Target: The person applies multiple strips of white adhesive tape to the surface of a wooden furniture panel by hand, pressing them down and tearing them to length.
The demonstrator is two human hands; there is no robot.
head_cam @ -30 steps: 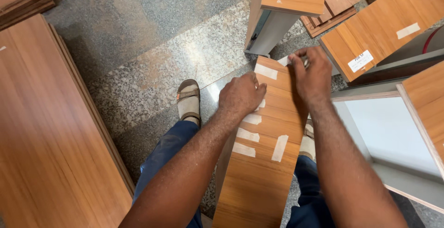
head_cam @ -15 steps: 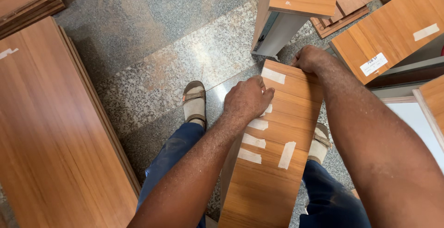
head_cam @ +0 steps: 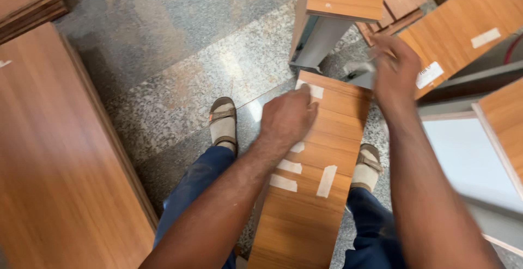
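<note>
- Our right hand (head_cam: 396, 70) has lifted off the wood panel (head_cam: 310, 176), blurred, grip unclear.
- Our left hand (head_cam: 287, 117) stays pressed flat on it, fingers together; panel steadied one-handed now.

A single view is given, taken from a camera worn on the head and aimed steeply downward, almost straight at the floor (head_cam: 180, 40). The scene is seen from close range: both forearms run up from the bottom edge, and the left hand (head_cam: 287, 117) and right hand (head_cam: 396, 71) sit near the middle of the frame. The wooden panel (head_cam: 316, 192) between the legs and the sandalled feet (head_cam: 223, 124) are taken in below. The right hand is blurred, so its fingers can perhaps not be read. Larger boards (head_cam: 60, 182) are cut off at the left and right edges. No second view is supplied, so no part of the scene is shared.
</note>
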